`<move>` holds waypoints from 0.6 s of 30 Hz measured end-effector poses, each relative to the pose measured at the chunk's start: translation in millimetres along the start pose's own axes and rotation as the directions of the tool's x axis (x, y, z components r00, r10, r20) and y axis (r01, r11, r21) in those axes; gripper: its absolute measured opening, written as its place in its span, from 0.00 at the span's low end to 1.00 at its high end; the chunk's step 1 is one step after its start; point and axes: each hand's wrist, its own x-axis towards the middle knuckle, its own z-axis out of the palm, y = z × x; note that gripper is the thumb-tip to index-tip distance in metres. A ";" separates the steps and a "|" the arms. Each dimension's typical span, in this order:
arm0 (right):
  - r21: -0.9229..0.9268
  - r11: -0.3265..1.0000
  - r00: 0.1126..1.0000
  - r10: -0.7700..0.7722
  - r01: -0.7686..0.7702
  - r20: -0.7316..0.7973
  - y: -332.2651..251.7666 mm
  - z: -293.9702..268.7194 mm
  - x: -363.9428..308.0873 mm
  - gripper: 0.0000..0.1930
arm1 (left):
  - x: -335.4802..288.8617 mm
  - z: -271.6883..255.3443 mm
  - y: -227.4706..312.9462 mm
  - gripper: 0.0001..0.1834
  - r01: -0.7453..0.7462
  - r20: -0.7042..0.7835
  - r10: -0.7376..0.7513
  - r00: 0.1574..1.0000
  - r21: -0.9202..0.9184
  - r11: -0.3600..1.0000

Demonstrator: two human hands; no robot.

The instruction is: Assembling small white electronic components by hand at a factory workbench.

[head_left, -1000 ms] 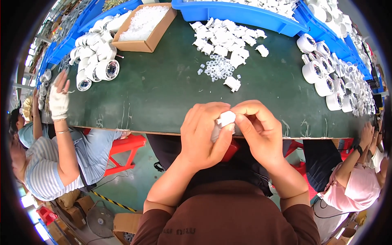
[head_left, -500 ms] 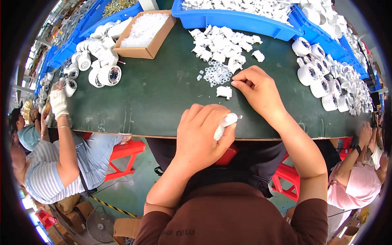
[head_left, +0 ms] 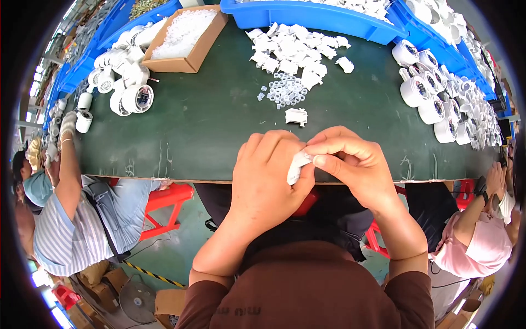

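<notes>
While the left hand (head_left: pixel 266 183) clamps a white part (head_left: pixel 296 168) between thumb and fingers above the front edge of the counter (head_left: pixel 192 131), probably to steady it, the right hand (head_left: pixel 359 164) has its fingers at the upper end; whether they grip it cannot be told. Just beyond, 1 loose piece (head_left: pixel 296 116) stands between the 2 hands and some clear rings (head_left: pixel 288 91), likely kept within reach. Past those sit a white heap (head_left: pixel 296 48), a cardboard box (head_left: pixel 170 65) and a blue bin (head_left: pixel 350 27).

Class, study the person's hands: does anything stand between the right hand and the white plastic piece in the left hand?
Nothing visible does: the right hand appears to touch the upper end of the white plastic piece. A loose white plastic part lies farther off.
</notes>
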 end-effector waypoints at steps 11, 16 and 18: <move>0.218 0.953 0.978 0.209 -0.209 0.021 2.0 6.6 9.3 0.07 | 1.1 5.8 -2.7 0.19 -0.029 -0.065 0.027 0.997 -0.036 0.999; 0.190 0.962 0.976 0.212 -0.198 -0.056 3.2 14.3 8.0 0.08 | -2.6 9.3 -4.3 0.20 -0.029 -0.108 0.024 0.994 -0.048 0.998; 0.260 0.944 0.974 0.221 -0.203 -0.042 2.1 15.4 6.9 0.07 | -5.7 12.6 -7.0 0.20 -0.038 -0.154 0.031 0.988 -0.041 0.998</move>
